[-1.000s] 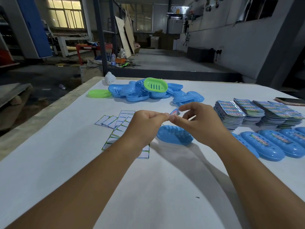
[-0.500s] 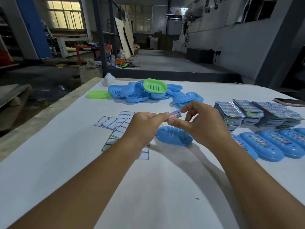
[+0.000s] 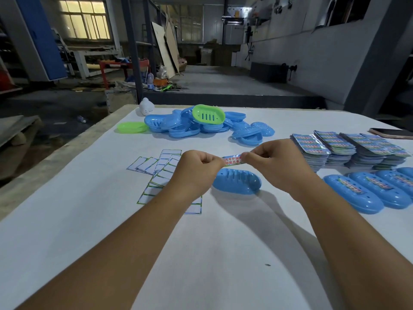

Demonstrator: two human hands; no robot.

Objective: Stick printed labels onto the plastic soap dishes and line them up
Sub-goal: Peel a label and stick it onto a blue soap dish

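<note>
Both hands (image 3: 196,168) (image 3: 274,163) pinching a label (image 3: 232,160) taut above one seemingly empty blue soap dish (image 3: 237,181).

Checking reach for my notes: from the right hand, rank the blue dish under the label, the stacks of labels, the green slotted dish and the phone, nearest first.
From the right hand:
1. Blue dish, just below-left.
2. Stacks of labels, to the right.
3. Green slotted dish, on the far pile.
4. Phone, far right edge.

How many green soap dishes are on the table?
2. One green dish sits on top of the pile of blue dishes at the far side; the other lies flat just left of that pile. More could be hidden under the pile.
</note>
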